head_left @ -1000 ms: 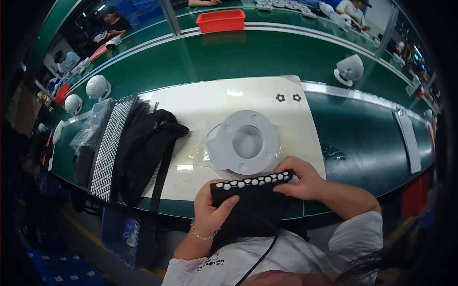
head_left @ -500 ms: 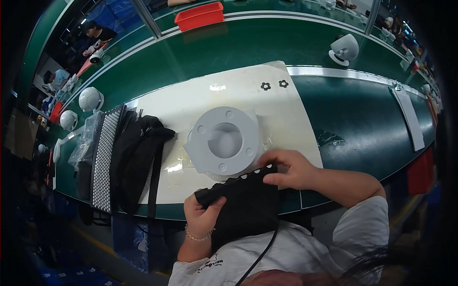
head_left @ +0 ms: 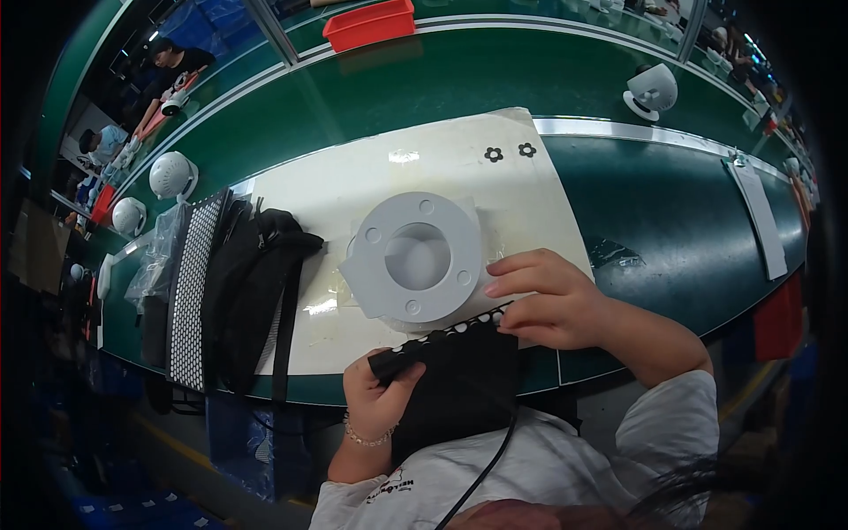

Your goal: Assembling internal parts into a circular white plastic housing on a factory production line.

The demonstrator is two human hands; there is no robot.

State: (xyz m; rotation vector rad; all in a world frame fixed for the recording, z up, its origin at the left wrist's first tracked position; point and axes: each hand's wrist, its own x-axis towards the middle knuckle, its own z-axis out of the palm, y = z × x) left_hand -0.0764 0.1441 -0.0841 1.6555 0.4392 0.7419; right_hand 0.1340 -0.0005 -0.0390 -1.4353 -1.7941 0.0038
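My left hand (head_left: 378, 389) is closed on the left end of a black sheet (head_left: 455, 375); its upper edge is folded over and shows a row of round white spots. My right hand (head_left: 556, 300) is at the sheet's right end, fingers apart, its thumb by the corner. Whether the thumb touches the sheet I cannot tell. Just beyond the sheet lies a light grey ring-shaped plate (head_left: 360, 274) with a wide central opening, several small round recesses and an angular tab at its left. A white rounded surface shows through the opening.
A pale board (head_left: 327, 190) covers the bench middle, with two black flower-shaped pieces (head_left: 511, 152). At left are a black bag (head_left: 252, 291) and a white-patterned panel (head_left: 196, 296). White fan-like units (head_left: 654, 90) stand on the green surface beyond. A red bin (head_left: 369, 25) sits farther back.
My right hand has opened, its fingers lifting and spreading away from the sheet's edge. My left hand keeps its hold. The white unit at the far right has shifted slightly right.
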